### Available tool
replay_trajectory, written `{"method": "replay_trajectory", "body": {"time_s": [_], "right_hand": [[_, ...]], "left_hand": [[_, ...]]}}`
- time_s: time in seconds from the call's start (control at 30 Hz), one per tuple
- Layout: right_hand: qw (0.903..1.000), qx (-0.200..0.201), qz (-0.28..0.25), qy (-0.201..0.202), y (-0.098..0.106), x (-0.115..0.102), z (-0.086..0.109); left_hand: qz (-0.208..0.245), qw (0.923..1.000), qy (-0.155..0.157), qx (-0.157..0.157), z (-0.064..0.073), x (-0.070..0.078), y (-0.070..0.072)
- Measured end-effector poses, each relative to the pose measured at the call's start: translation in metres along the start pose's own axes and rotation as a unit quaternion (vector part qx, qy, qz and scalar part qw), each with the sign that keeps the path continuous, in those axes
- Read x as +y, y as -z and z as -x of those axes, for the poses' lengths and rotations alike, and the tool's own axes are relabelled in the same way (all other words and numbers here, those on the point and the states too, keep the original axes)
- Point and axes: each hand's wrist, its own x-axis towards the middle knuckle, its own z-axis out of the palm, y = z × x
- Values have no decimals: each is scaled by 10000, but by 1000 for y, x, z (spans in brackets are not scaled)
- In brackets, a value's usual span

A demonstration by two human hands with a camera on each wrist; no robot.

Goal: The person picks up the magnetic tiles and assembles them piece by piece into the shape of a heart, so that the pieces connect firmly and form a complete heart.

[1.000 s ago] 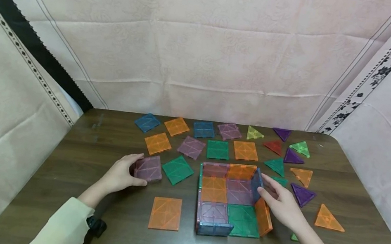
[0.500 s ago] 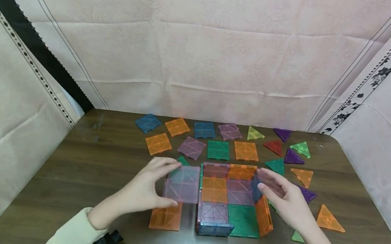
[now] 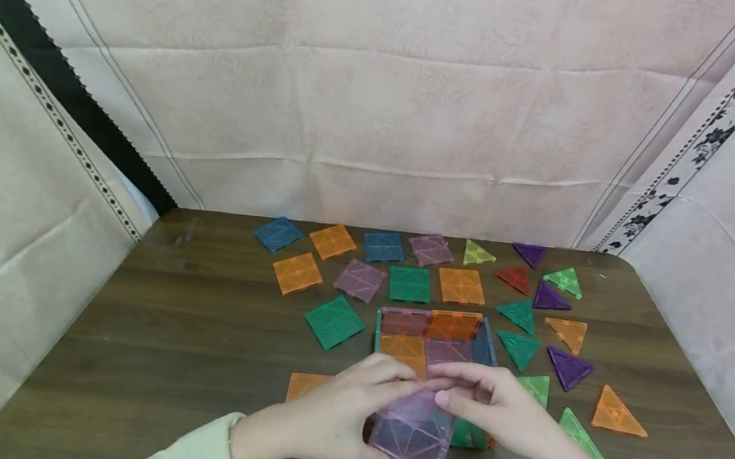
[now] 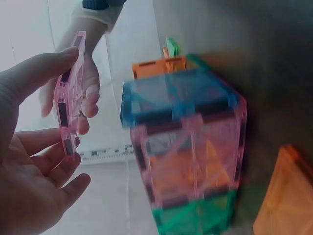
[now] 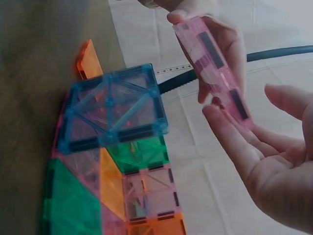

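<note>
Square purple tile aslant, faceup

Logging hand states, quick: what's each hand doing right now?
Left hand: holding a translucent purple square plastic tile.
Right hand: open, close to that tile; contact cannot be told.

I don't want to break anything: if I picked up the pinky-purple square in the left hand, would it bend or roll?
The pinky-purple square would probably feel stiff: it looks flat, not sagging, in the left hand. It's likely light, being thin. It probably won't roll, since its edges are straight.
</note>
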Motion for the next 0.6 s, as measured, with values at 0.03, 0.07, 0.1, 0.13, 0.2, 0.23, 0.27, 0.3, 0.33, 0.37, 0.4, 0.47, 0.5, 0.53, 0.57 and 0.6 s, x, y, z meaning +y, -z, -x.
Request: {"method": "replay_trajectory", "body": {"time_s": [0.03,0.07,0.1,0.13,0.2,0.23,0.27,0.3,0.33,0.37,0.4,0.47,0.5,0.53,0.57,0.6], "right_hand": [[9999,-99,-34,-25,0,0,0],[9998,-186,-93,-72,0,1,-1],[9995,-261,-122,-92,1,2,-1],[9992,-338,-171,-94,2,3,-1],[9983,-492,-295,-80,3,6,-1],[9977,-561,-380,-63,3,8,-2],[9967,-634,-508,-47,4,10,-2],[9956,-696,-624,-30,5,12,-2],[9943,-752,-748,-39,5,14,-3],[9930,-805,-859,-49,6,16,-3],[9918,-850,-951,-49,7,18,-3],[9902,-926,-1047,-64,9,21,-2],[9901,-948,-1030,-61,10,22,-2],[9905,-955,-992,-58,11,23,-1],[9908,-971,-945,-47,12,23,-1],[9915,-969,-870,-48,13,24,0]], "left_hand": [[-12,10000,-41,-35,-1,1,-2],[-11,10000,-73,-61,-2,2,-4],[-3,9999,-102,-87,-2,3,-5],[-20,9999,-129,-97,-3,3,-7],[-92,9997,-186,-91,-4,5,-10],[-141,9996,-226,-69,-5,5,-12],[-191,9995,-264,-39,-6,5,-14],[-271,9992,-303,0,-6,6,-15],[-347,9988,-340,39,-7,6,-17],[-414,9984,-368,71,-7,6,-19],[-451,9982,-389,99,-7,6,-20],[-511,9977,-417,122,-8,6,-23],[-512,9976,-438,128,-8,5,-24],[-484,9977,-452,126,-8,5,-25],[-452,9978,-472,128,-8,4,-25],[-404,9978,-496,143,-8,3,-26]]}}
